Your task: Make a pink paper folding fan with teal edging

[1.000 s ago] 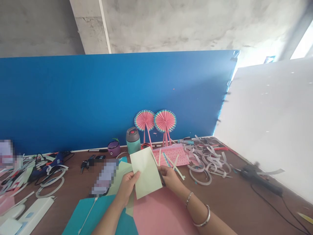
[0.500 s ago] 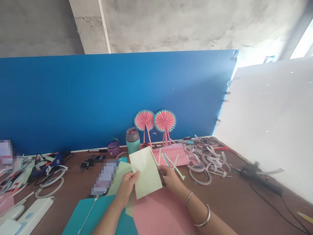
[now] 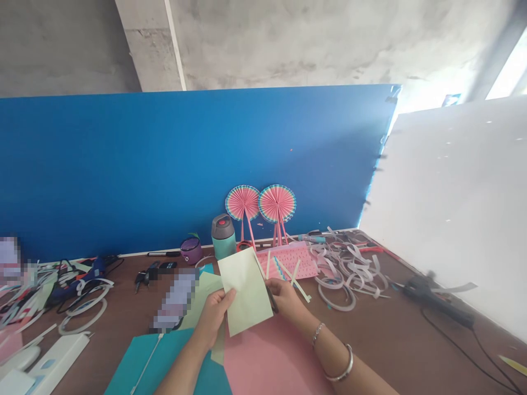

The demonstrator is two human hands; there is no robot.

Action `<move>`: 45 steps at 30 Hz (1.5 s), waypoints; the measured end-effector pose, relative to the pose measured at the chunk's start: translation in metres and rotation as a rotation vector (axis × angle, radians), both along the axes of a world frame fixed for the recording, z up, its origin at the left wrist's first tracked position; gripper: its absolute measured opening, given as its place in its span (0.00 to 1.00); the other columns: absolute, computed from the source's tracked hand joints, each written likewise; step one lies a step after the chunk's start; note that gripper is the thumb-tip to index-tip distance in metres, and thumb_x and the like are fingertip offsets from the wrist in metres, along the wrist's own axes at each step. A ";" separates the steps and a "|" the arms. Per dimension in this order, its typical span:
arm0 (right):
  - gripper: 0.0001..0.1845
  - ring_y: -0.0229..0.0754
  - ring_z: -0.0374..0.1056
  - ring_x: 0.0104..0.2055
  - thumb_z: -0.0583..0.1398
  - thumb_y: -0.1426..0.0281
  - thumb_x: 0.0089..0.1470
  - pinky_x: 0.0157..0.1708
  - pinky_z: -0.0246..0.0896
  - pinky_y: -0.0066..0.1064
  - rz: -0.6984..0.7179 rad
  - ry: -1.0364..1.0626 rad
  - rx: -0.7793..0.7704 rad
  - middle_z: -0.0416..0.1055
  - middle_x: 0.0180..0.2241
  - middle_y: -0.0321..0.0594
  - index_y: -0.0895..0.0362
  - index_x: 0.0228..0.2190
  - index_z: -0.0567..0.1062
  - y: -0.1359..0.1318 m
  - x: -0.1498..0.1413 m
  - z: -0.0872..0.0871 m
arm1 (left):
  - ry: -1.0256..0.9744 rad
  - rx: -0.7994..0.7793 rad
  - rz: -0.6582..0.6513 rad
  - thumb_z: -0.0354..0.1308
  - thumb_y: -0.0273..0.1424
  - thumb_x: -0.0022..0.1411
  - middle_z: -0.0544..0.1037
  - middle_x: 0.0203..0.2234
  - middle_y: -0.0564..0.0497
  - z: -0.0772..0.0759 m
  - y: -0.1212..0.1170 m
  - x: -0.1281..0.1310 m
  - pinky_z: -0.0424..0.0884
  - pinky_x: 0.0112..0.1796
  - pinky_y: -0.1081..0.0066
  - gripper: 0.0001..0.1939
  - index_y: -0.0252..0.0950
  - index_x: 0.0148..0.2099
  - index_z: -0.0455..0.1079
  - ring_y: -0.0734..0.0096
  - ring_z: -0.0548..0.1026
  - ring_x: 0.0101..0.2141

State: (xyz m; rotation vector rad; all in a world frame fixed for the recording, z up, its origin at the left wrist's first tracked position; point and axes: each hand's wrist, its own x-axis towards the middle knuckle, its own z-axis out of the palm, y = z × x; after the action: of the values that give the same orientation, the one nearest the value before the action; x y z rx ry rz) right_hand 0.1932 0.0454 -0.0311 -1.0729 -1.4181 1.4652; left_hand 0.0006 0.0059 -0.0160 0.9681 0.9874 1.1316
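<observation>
My left hand [image 3: 217, 310] pinches a pale green sheet of paper [image 3: 246, 293] by its left edge, thumb on top. The sheet is tilted up above a larger pink sheet [image 3: 272, 359]. My right hand [image 3: 284, 299] is closed at the sheet's right edge around dark-handled scissors [image 3: 273, 302], mostly hidden by the fingers and the paper. A narrow sliver of paper seems to run along that edge. Just beyond the right hand, thin pale green strips [image 3: 295, 274] lie over a pink patterned paper [image 3: 307, 257].
Two pink paper fans [image 3: 277, 203] stand against the blue panel [image 3: 135, 170], near a teal bottle [image 3: 223, 241] and a purple pot [image 3: 191, 250]. Curled white strips [image 3: 362, 269] and a glue gun [image 3: 440, 302] lie right. Teal paper [image 3: 144, 356], a phone [image 3: 176, 299] and a power strip [image 3: 61, 356] lie left.
Almost nothing differs. The green sheet and both hands hold nearly the same place, with only a slight shift of the view.
</observation>
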 end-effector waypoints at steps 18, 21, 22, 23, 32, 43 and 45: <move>0.10 0.29 0.52 0.15 0.57 0.69 0.38 0.17 0.43 0.24 -0.034 -0.002 0.043 0.67 0.19 0.31 0.59 0.27 0.72 -0.002 0.002 0.006 | 0.075 -0.006 -0.042 0.64 0.47 0.49 0.81 0.31 0.41 0.009 -0.006 0.005 0.71 0.33 0.65 0.25 0.30 0.39 0.77 0.55 0.78 0.32; 0.09 0.29 0.52 0.15 0.57 0.69 0.37 0.17 0.42 0.24 -0.039 0.006 0.052 0.66 0.18 0.31 0.59 0.26 0.72 -0.002 0.001 0.007 | 0.078 -0.009 -0.044 0.64 0.48 0.48 0.81 0.30 0.41 0.009 -0.006 0.005 0.71 0.33 0.64 0.25 0.30 0.39 0.77 0.54 0.78 0.32; 0.09 0.29 0.51 0.15 0.57 0.69 0.37 0.17 0.42 0.24 -0.042 0.009 0.049 0.66 0.18 0.31 0.59 0.26 0.71 -0.003 0.000 0.008 | 0.075 -0.011 -0.046 0.64 0.48 0.47 0.81 0.30 0.41 0.010 -0.006 0.005 0.71 0.33 0.64 0.26 0.30 0.39 0.77 0.54 0.78 0.33; 0.09 0.29 0.51 0.15 0.57 0.68 0.37 0.17 0.42 0.24 -0.045 0.011 0.046 0.66 0.18 0.31 0.59 0.26 0.71 -0.003 0.000 0.008 | 0.073 -0.012 -0.047 0.65 0.48 0.47 0.81 0.30 0.41 0.010 -0.006 0.005 0.71 0.33 0.64 0.26 0.30 0.39 0.77 0.54 0.78 0.33; 0.09 0.29 0.52 0.16 0.59 0.68 0.36 0.17 0.43 0.24 -0.040 0.035 0.010 0.66 0.18 0.30 0.58 0.25 0.70 -0.001 0.000 0.005 | 0.079 -0.003 -0.035 0.63 0.48 0.49 0.81 0.31 0.41 0.006 -0.006 0.006 0.70 0.32 0.66 0.25 0.29 0.39 0.76 0.57 0.78 0.31; 0.12 0.32 0.55 0.16 0.61 0.66 0.37 0.17 0.47 0.24 -0.070 -0.007 -0.023 0.65 0.16 0.31 0.59 0.27 0.72 0.001 0.000 -0.001 | 0.049 -0.032 0.003 0.64 0.47 0.48 0.81 0.31 0.41 0.007 -0.004 0.006 0.71 0.34 0.64 0.25 0.30 0.40 0.75 0.53 0.78 0.34; 0.12 0.33 0.56 0.16 0.61 0.64 0.40 0.18 0.49 0.25 -0.110 -0.059 0.004 0.65 0.15 0.31 0.59 0.27 0.73 0.002 0.002 -0.001 | 0.034 -0.029 0.086 0.64 0.46 0.48 0.81 0.33 0.42 0.007 -0.002 0.001 0.71 0.34 0.64 0.26 0.31 0.43 0.74 0.53 0.78 0.35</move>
State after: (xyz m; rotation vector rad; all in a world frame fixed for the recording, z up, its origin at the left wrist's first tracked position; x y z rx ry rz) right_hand 0.1948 0.0475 -0.0317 -1.1818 -1.3794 1.3616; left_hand 0.0015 0.0043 -0.0088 0.9320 1.0782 1.1723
